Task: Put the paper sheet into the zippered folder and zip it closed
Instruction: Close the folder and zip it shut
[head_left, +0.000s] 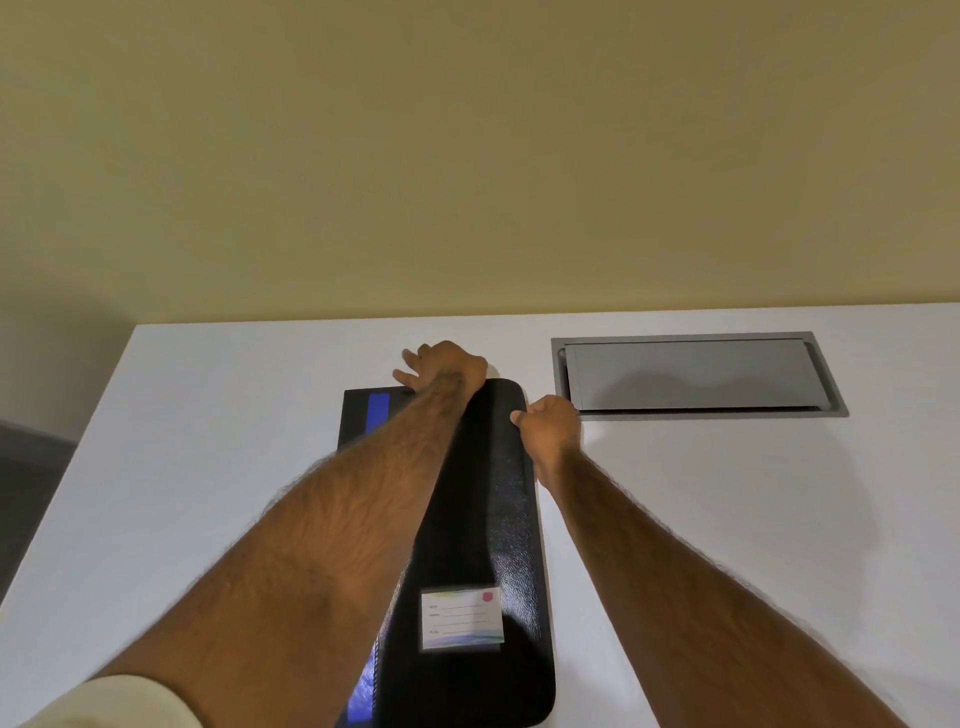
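Note:
A black zippered folder (506, 519) with a blue stripe and a white name label (461, 618) lies lengthwise on the white table (208, 441). My left hand (441, 370) rests on the folder's far edge, fingers curled over it, and my forearm crosses the cover. My right hand (550, 423) is closed in a pinch at the folder's right edge near the far corner, where the zip runs; the zip pull itself is hidden by my fingers. No paper sheet is in sight.
A grey recessed cable hatch (696, 374) is set into the table just right of my right hand. The table's left edge runs diagonally at the left. A beige wall stands behind the table.

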